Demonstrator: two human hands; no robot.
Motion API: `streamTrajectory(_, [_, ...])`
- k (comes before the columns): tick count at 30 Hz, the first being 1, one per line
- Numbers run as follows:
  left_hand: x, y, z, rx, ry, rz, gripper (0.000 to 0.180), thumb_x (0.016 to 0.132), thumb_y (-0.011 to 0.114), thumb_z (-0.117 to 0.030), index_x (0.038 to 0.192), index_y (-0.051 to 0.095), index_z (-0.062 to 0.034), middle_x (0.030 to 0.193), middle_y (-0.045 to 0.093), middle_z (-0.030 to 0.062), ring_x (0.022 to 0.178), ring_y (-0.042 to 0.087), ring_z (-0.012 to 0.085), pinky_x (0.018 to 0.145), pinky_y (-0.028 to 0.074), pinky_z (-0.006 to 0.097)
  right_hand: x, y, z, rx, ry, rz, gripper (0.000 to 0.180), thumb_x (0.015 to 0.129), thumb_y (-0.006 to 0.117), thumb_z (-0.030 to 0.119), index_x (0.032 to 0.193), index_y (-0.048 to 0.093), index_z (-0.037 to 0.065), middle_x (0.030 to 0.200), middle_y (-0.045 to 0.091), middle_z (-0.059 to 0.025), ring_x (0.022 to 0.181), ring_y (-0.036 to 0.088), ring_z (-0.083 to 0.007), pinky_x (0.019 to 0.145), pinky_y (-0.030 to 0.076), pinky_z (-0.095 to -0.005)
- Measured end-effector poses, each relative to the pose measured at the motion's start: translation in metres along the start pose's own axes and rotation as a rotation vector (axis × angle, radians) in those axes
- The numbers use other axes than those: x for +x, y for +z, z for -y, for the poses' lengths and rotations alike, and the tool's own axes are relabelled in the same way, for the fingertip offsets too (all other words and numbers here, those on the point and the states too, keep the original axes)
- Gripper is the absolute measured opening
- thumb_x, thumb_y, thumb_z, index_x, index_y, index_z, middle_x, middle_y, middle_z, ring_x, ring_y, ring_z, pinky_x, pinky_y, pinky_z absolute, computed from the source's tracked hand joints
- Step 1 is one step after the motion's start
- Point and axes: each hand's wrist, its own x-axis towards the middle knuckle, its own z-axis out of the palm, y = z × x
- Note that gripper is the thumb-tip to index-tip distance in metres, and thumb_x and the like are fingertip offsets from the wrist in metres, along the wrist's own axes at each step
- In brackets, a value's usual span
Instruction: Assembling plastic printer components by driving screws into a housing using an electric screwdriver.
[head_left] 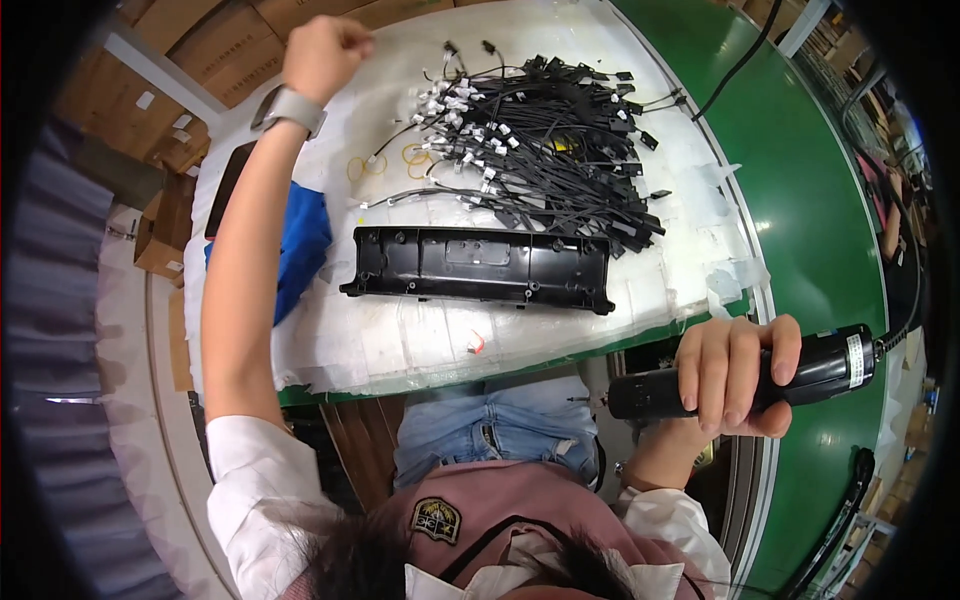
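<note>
My right hand (735, 370) is wrapped round a black electric screwdriver (650, 394), held level over the table's near right edge with its thin bit pointing left. At the far left, my left hand (325, 57) is closed, with its fingers curled together. Anything it holds is too small or hidden to make out. Between the two hands, a long black plastic housing (420, 262) lies with its hollow side up, showing screw posts inside. Beyond it spreads a big heap of black cables (560, 150) with white connectors.
White padding (400, 340) covers the table. A blue cloth (300, 250) and a dark phone-like slab (228, 190) lie by my left forearm. Yellowish rubber bands (415, 155) rest left of the cables. Cardboard boxes (225, 45) stand behind. The green surface (800, 220) runs along the right.
</note>
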Motion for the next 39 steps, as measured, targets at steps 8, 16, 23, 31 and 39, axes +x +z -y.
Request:
streamTrajectory(8, [0.020,-0.009,0.016,-1.272,-0.295,-0.139,0.024,0.086,0.070,-0.015,0.103,0.068,0.0022,0.094,0.070,0.0084,0.082,0.065,0.0133,0.072,0.053,0.024,0.001,-0.007,0.005,-0.017,0.085,0.145,0.036,0.079,0.073,0.013,0.104,0.048,0.010,0.070,0.062,-0.0043,0.052,0.061,-0.0183,0.055,0.050,-0.0329])
streamTrajectory(16, [-0.009,0.015,-0.016,-0.419,-0.374,0.122,0.029,0.086,0.070,-0.015,0.104,0.066,0.0062,0.096,0.069,0.0111,0.086,0.067,0.0155,0.073,0.052,0.022,0.008,-0.007,0.002,0.010,0.140,0.195,0.038,0.074,0.078,0.010,0.102,0.052,0.007,0.069,0.061,-0.0062,0.051,0.060,-0.0195,0.051,0.049,-0.0324])
streamTrajectory(23, [0.004,0.001,0.005,-0.383,-0.277,-0.173,0.024,0.082,0.074,-0.019,0.096,0.071,-0.0008,0.079,0.070,0.0056,0.070,0.065,0.0106,0.064,0.052,0.023,0.014,-0.001,-0.007,0.018,0.177,0.227,0.039,0.070,0.079,0.005,0.099,0.053,0.004,0.066,0.060,-0.0069,0.049,0.059,-0.0196,0.046,0.046,-0.0313])
streamTrajectory(31, [0.037,-0.007,0.068,-1.183,-0.361,0.029,0.020,0.086,0.068,-0.012,0.099,0.069,0.0033,0.087,0.070,0.0100,0.080,0.066,0.0130,0.071,0.051,0.023,0.017,0.008,-0.017,0.047,0.181,0.228,0.036,0.069,0.080,0.004,0.094,0.055,0.003,0.064,0.059,-0.0068,0.047,0.057,-0.0195,0.043,0.044,-0.0303])
streamTrajectory(39, [-0.003,-0.028,-0.042,-0.803,-0.451,-0.055,0.035,0.086,0.070,-0.018,0.113,0.062,0.0036,0.096,0.069,0.0079,0.082,0.065,0.0137,0.076,0.050,0.022,0.028,0.008,-0.017,0.049,0.202,0.243,0.035,0.068,0.081,0.005,0.092,0.056,0.002,0.065,0.059,-0.0073,0.049,0.058,-0.0196,0.044,0.045,-0.0304])
